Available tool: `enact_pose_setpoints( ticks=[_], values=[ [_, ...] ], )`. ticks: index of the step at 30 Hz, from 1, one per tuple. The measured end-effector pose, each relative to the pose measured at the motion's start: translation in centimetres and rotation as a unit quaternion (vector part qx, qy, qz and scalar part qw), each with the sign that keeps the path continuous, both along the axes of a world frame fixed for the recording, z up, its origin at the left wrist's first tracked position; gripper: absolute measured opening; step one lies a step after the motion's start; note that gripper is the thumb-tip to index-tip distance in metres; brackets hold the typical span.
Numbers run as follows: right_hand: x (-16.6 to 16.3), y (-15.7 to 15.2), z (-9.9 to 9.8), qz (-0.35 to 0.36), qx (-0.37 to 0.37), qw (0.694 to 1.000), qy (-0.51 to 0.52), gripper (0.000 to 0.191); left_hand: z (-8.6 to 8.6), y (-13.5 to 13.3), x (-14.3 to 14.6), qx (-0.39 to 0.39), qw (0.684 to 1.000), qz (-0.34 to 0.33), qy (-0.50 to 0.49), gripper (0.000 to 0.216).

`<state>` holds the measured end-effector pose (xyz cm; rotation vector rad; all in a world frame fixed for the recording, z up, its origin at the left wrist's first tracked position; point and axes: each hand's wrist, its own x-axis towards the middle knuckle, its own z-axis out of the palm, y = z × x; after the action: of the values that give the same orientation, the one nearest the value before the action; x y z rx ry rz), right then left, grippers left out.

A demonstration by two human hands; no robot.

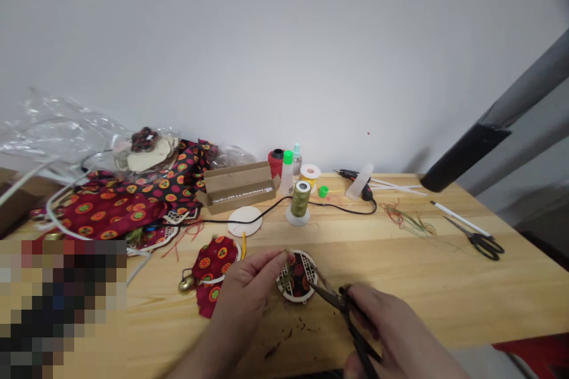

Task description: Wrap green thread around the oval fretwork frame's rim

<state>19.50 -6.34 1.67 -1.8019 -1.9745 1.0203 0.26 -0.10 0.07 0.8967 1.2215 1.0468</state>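
My left hand (253, 287) is closed in a pinch at the upper left edge of a small round ornament (300, 284), which has a white cut-out rim and dark patterned fabric in its middle. Some greenish strands hang under those fingertips. My right hand (386, 319) grips dark scissors (329, 297), whose tips reach the ornament's right edge. Left of my left hand lies red patterned fabric (217, 260) with a brass bell (186, 283) beside it. Small dark scraps (288, 331) are scattered on the wood below the ornament.
Behind my hands stand an olive thread spool (301, 200), a green-capped bottle (287, 174) and a cardboard box (240, 189). A glue gun (355, 177) trails its black cord across the table. More scissors (482, 244) lie right; patterned cloth (115, 204) is heaped left.
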Motion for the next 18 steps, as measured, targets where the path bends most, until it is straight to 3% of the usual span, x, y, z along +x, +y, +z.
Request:
enact_pose_setpoints(
  ticks=[7,13,18],
  values=[
    [-1.1,1.1,-0.8,-0.004,-0.010,0.999,-0.033,0.020,0.4,-0.1,-0.3,0.046,0.997,-0.003,0.066,0.013],
    [-2.2,1.9,-0.7,-0.028,0.026,0.999,-0.028,0.025,-0.4,-0.3,-0.5,0.068,0.990,-0.103,0.062,0.019],
    [-2.6,2.3,-0.5,-0.023,0.058,0.998,-0.026,0.020,-0.8,-0.5,-0.8,0.105,0.981,-0.145,0.077,0.023]
  ],
)
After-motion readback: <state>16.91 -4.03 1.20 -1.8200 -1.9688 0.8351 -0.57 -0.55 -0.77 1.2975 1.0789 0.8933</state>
